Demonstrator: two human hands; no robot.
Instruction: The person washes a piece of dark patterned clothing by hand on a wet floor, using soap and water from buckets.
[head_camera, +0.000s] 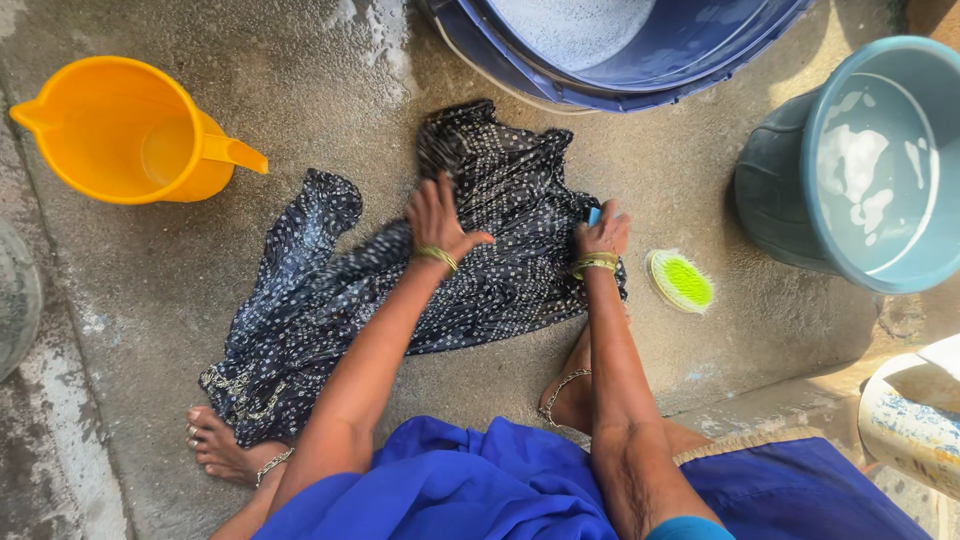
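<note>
A dark blue cloth with small white dots (320, 310) lies spread on the wet concrete floor in front of me. My left hand (436, 215) presses flat on the cloth near its middle, fingers apart. My right hand (603, 231) is closed around a small blue object, likely a soap bar (594, 214), at the cloth's right edge. Both wrists wear gold bangles. A green scrubbing brush (681, 281) lies bristles up on the floor just right of my right hand.
An orange jug (125, 130) stands at the upper left. A large blue tub (620, 50) sits at the top, a teal bucket of water (870, 165) at the right, a white bucket (915, 420) at the lower right. My bare feet rest near the cloth.
</note>
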